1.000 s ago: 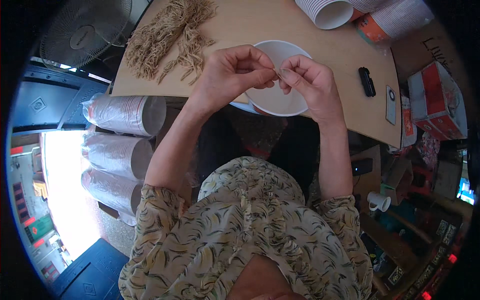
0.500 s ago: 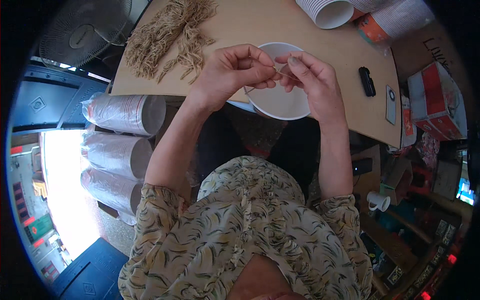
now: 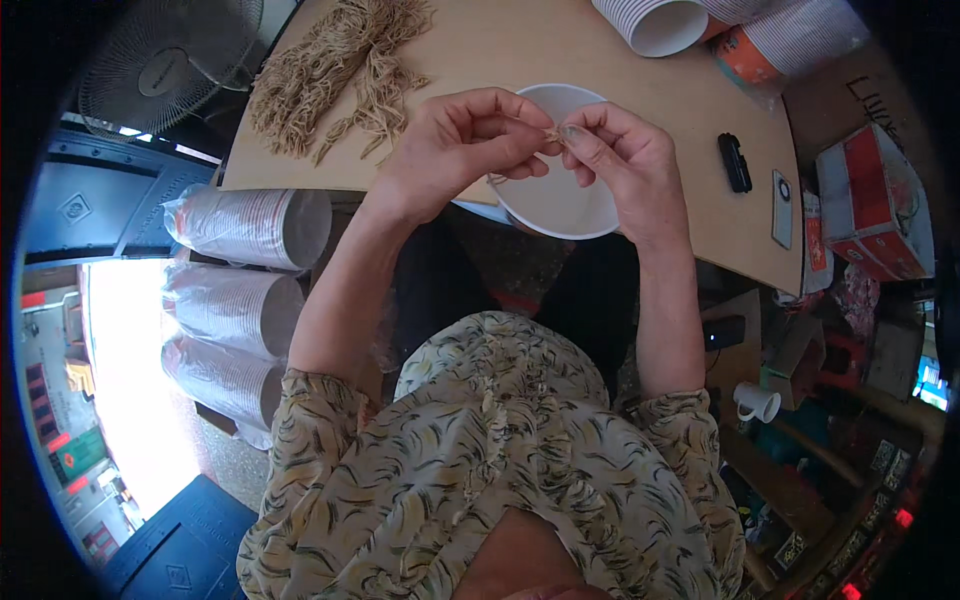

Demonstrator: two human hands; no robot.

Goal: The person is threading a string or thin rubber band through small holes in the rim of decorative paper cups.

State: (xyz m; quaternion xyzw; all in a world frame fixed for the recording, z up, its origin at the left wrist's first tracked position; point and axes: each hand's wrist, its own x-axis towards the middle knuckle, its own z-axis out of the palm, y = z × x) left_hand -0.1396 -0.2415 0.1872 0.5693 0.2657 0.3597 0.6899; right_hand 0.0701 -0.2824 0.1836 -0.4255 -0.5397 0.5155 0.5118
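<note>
My left hand and my right hand meet above a round white tub at the table's near edge. Between their pinched fingertips is a thin tan strand, mostly hidden by the fingers. Both hands are closed, thumb against forefinger, with the fingertips almost touching. A short end of the strand shows below my left fingers. Farther left on the table lies a tangled heap of similar tan strands, with a smaller bunch trailing off it.
Stacks of white paper tubs lie at the far right of the table. A black case and a phone-like flat object rest near the right edge. Plastic-wrapped tub stacks lie at lower left; a fan stands behind them.
My right fingertips have moved left and closed in against my left fingertips. The stretch of strand that showed between the hands is now mostly covered.
</note>
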